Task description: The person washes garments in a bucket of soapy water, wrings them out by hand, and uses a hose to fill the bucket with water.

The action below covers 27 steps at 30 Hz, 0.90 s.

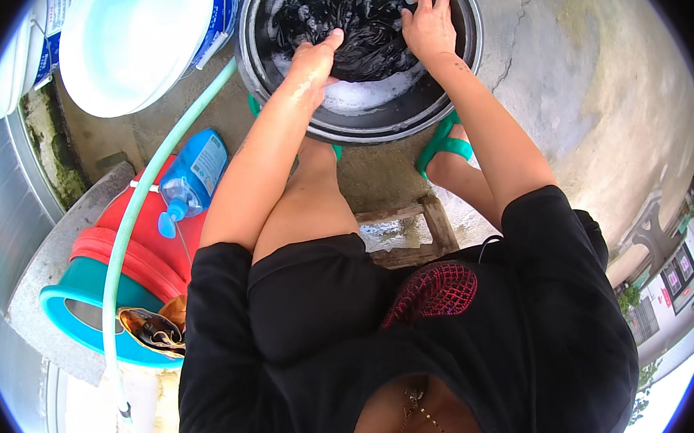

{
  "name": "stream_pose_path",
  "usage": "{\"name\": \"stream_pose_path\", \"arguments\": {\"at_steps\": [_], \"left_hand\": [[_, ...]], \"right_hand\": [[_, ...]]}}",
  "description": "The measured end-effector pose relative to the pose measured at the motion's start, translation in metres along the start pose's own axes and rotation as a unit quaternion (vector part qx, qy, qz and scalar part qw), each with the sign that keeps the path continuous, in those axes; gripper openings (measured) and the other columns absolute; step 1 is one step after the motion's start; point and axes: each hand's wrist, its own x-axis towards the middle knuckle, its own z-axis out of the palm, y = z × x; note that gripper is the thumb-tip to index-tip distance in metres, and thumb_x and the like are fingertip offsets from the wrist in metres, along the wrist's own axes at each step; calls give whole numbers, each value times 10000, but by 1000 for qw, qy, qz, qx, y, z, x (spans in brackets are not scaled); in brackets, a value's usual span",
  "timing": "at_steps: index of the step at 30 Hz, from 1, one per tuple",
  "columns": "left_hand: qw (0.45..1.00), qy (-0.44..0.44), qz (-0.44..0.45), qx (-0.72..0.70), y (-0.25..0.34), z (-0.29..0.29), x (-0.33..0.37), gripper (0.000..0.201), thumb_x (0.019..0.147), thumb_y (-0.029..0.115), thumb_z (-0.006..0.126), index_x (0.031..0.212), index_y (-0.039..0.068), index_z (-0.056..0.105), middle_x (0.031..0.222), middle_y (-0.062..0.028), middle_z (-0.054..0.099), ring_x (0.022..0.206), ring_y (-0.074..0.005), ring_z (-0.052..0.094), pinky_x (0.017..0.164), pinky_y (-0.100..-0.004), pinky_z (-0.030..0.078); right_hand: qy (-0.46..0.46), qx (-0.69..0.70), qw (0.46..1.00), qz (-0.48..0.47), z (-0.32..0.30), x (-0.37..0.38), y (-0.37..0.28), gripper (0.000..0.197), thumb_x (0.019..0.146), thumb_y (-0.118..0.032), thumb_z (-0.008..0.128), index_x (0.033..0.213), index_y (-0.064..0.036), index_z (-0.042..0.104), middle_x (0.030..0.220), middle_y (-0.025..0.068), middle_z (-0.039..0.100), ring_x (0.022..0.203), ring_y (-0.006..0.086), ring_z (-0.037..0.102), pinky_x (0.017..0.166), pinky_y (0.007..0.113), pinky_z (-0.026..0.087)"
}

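A round black basin (365, 131) stands on the ground between my feet. In its soapy water (379, 93) lies a wet, bunched black cloth (359, 43), perhaps a garment; its exact kind is hidden by the folds. My left hand (314, 64) grips the near left part of the cloth, thumb on top and fingers tucked out of sight. At the basin's right side, my right hand (430, 30) has its fingers curled over another part of the same cloth. White suds ring the cloth.
A pale green hose (125, 260) curves down the left side. Beside it, a blue pump bottle (193, 175) lies over a red tub (107, 241) and a teal basin (68, 316). White buckets (134, 50) stand at upper left. A wooden stool (436, 226) is beneath me.
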Motion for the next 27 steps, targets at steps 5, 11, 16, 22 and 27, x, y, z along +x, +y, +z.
{"name": "stream_pose_path", "arguments": {"at_steps": [5,11,16,22,27], "left_hand": [[990,86,36,108,-35,-17,27,954,861,480,735,1490,-47,249,1515,-212,412,1366,-361,429,1022,-572,418],[996,-67,-52,28,-18,7,17,909,844,614,710,1457,24,389,1481,-205,452,1352,-375,441,1034,-615,413],[950,-194,-52,-239,3,-22,31,734,884,644,605,1313,49,584,1316,-183,611,1185,-361,578,1008,-619,394],[957,-123,52,-258,5,2,1,544,926,453,618,1174,-30,638,1158,-175,669,1056,-271,633,878,-467,485],[996,-18,90,-14,0,18,-11,480,917,331,665,1035,-134,664,1032,-175,697,980,-200,653,812,-386,522]], "right_hand": [[-224,-109,964,-89,23,-57,-19,977,812,-575,739,1583,-404,163,1642,145,126,1438,451,229,1046,704,356],[-128,136,982,8,33,-38,-8,393,754,-40,663,1132,-150,668,1242,134,569,1090,389,570,941,438,505],[-132,338,902,-235,-98,-71,-130,352,725,-54,625,1077,-36,630,1248,175,563,1154,408,536,1006,445,446],[30,224,947,-228,-75,-64,-145,415,809,-443,757,1002,-86,671,992,119,617,862,343,651,710,425,557],[-133,60,989,25,-44,3,-62,598,961,-625,469,1109,-95,704,1030,242,703,961,439,670,848,508,530]]}}
